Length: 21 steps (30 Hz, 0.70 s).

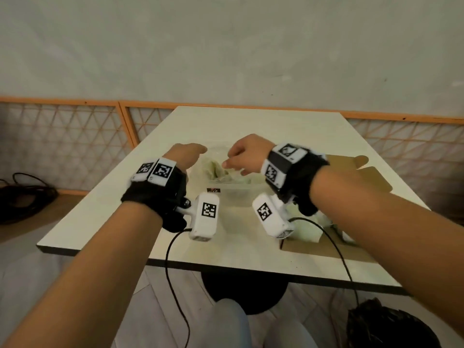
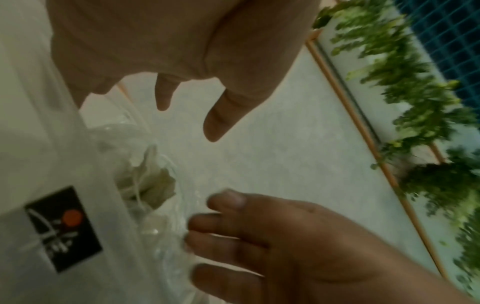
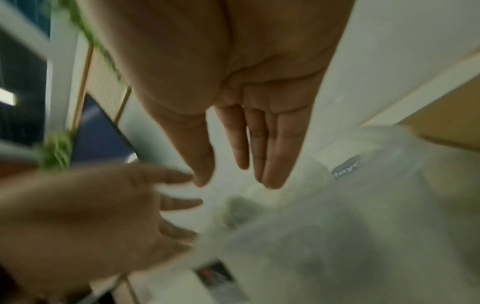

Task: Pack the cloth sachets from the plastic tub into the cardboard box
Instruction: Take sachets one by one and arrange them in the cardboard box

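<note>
A clear plastic tub (image 1: pixel 233 190) stands mid-table with pale green cloth sachets (image 1: pixel 216 169) inside. My left hand (image 1: pixel 190 156) hovers over the tub's left rim, fingers relaxed and holding nothing. My right hand (image 1: pixel 238 162) hovers over the tub's right side, empty too. The left wrist view shows the left hand (image 2: pixel 187 119) above a sachet (image 2: pixel 148 181) in the tub (image 2: pixel 166 257). Blurred in the right wrist view, the right hand (image 3: pixel 233 181) has straight fingers above the tub (image 3: pixel 350 205). The cardboard box (image 1: pixel 361 169) lies open at the right, partly under my forearm, with sachets (image 1: pixel 307 231) in it.
A small black sticker (image 1: pixel 213 190) lies on the table by the tub's near left corner. Wrist-camera cables hang over the table's front edge (image 1: pixel 226 266). An orange-framed lattice fence (image 1: pixel 75 136) runs behind the table. A cable coil (image 1: pixel 22 194) lies on the floor at left.
</note>
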Motion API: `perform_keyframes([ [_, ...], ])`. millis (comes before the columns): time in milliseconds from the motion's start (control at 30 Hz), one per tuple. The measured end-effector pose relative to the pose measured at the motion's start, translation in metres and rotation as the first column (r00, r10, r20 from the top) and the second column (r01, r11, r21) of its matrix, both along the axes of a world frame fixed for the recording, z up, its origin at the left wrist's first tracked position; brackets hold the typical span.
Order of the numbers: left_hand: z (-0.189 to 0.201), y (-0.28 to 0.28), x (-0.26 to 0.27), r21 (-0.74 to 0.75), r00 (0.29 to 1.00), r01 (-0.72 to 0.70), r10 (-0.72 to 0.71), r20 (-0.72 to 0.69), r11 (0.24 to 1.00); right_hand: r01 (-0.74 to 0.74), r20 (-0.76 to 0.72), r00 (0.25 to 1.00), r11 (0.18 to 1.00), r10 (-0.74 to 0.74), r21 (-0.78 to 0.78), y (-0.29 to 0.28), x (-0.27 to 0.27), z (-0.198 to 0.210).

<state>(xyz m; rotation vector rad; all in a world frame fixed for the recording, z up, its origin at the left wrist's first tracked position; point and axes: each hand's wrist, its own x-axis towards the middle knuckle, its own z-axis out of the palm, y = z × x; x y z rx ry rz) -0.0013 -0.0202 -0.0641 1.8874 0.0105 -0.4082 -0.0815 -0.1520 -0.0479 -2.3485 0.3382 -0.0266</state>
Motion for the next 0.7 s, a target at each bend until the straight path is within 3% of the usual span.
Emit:
perform_keyframes([
  [67, 0.002, -0.004, 0.006, -0.015, 0.994, 0.040, -0.042, -0.098, 0.999, -0.001, -0.041, 0.999, 0.991, -0.004, -0.133, 0.007, 0.013, -0.010],
  [133, 0.001, -0.006, 0.012, -0.077, 0.974, 0.066, -0.081, -0.212, 0.995, -0.008, -0.101, 0.995, 0.986, -0.010, -0.169, 0.008, 0.021, -0.018],
  [300, -0.019, -0.012, 0.019, -0.065, 0.967, 0.111, -0.123, -0.222, 0.992, -0.022, -0.078, 0.997, 0.984, 0.008, -0.179, 0.004, 0.023, -0.030],
  [367, -0.028, -0.014, 0.021, -0.087, 0.967, 0.093, -0.111, -0.228, 0.992, -0.024, -0.068, 0.998, 0.963, 0.006, -0.269, 0.002, 0.019, -0.030],
  [500, -0.030, -0.012, 0.016, -0.310, 0.919, 0.101, -0.208, -0.334, 0.945, 0.005, -0.050, 0.998, 0.913, -0.028, -0.408, -0.006, 0.015, -0.028],
  [567, -0.034, -0.010, 0.019, -0.379, 0.915, 0.091, -0.228, -0.333, 0.921, 0.051, 0.000, 0.999, 0.939, -0.054, -0.341, -0.010, 0.012, -0.029],
  [700, -0.038, -0.009, 0.020, -0.475, 0.914, 0.101, -0.270, -0.302, 0.874, 0.063, 0.018, 0.998, 0.998, -0.063, -0.005, -0.010, 0.008, -0.030],
])
